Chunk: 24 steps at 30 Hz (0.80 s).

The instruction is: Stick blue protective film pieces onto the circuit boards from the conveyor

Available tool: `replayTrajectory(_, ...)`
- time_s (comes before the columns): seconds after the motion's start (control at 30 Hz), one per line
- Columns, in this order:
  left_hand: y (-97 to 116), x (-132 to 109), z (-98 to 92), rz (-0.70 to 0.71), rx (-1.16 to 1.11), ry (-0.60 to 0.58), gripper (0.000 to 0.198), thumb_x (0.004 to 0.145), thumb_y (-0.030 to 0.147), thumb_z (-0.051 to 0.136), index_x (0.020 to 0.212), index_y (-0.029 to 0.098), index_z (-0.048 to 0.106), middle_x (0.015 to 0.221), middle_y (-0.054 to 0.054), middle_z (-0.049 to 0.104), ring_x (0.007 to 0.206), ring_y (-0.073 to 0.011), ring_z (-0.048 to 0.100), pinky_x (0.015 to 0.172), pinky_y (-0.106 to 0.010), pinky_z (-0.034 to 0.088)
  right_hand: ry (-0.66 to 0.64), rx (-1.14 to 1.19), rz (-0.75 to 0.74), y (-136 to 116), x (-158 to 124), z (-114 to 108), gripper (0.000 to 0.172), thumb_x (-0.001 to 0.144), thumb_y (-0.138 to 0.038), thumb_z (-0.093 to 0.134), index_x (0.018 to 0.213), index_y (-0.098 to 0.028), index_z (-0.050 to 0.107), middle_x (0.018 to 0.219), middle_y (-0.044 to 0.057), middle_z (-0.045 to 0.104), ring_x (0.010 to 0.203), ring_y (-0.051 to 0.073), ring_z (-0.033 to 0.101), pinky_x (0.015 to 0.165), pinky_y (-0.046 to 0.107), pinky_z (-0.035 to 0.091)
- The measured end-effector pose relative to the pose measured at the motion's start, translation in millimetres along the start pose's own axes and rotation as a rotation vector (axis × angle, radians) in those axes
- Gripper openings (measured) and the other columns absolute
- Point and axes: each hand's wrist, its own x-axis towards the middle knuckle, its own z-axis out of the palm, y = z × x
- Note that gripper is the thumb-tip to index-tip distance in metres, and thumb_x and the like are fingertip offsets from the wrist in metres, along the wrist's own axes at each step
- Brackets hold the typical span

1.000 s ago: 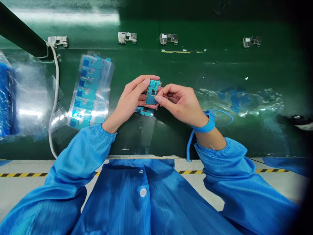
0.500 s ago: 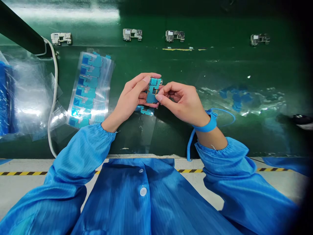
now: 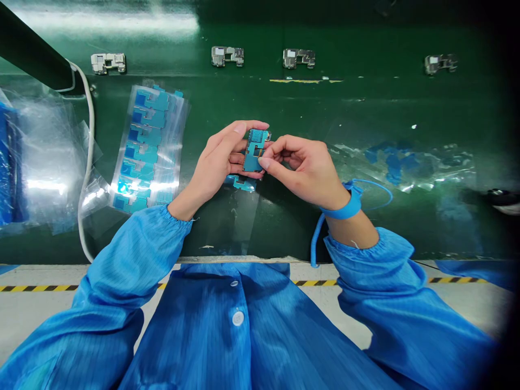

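Note:
A small circuit board (image 3: pixel 254 151) with a blue film over its face lies tilted across the fingers of my left hand (image 3: pixel 221 154). Those fingers support it from beneath and along its edges, while the thumb rests at its upper left side. My right hand (image 3: pixel 298 165), with a blue wrist strap (image 3: pixel 345 206), is closed in a pinch at the board's lower right edge. Whether film is caught between thumb and forefinger is hidden. Just below the board, another cut blue film piece (image 3: pixel 244 183) sits on a clear strip (image 3: pixel 239 222) on the green bench.
A clear sheet of blue film pieces (image 3: pixel 146 146) lies to the left, beside a white cable (image 3: pixel 87 162) and plastic bags (image 3: pixel 44 162). Several metal-covered boards, such as one board (image 3: pixel 227 56), line the far side. Crumpled clear film (image 3: pixel 430 168) lies on the right.
The row of boards at the far side has shifted right. My left thumb has drawn back slightly from the held board; my right hand stays almost where it was.

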Motion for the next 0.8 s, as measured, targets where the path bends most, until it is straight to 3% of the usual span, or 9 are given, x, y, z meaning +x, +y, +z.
replayTrajectory(0.23, 0.8, -0.3, 0.0, -0.009, -0.022, 0.009, 0.043, 0.114, 0.055, 0.051, 0.132, 0.023, 0.073, 0.111, -0.005, 0.082, 0.09, -0.0202, 0.085, 0.08, -0.032, 0.072, -0.004, -0.003, 0.013, 0.7, 0.4, -0.1, 0.037, 0.092, -0.055, 0.09, 0.087, -0.024, 0.071, 0.088, 0.004, 0.072, 0.076, 0.018, 0.064, 0.072, 0.036, 0.06)
replayTrajectory(0.53, 0.4, -0.8, 0.4, -0.013, -0.035, 0.001, 0.042, 0.115, 0.054, 0.051, 0.131, 0.023, 0.073, 0.112, -0.006, 0.082, 0.087, -0.0198, 0.084, 0.08, -0.033, 0.072, -0.005, -0.011, -0.001, 1.7, 0.5, -0.9, 0.03, 0.093, -0.045, 0.091, 0.086, -0.023, 0.072, 0.088, 0.003, 0.072, 0.074, 0.017, 0.061, 0.072, 0.035, 0.056)
replayTrajectory(0.8, 0.7, -1.5, -0.4, 0.0, -0.032, -0.005, 0.043, 0.114, 0.056, 0.054, 0.131, 0.022, 0.074, 0.11, -0.008, 0.081, 0.092, -0.0233, 0.085, 0.081, -0.036, 0.072, -0.027, 0.007, 0.01, 2.1, 2.0, -2.5, 0.033, 0.091, -0.048, 0.092, 0.085, -0.023, 0.071, 0.086, 0.002, 0.071, 0.072, 0.016, 0.06, 0.068, 0.033, 0.054)
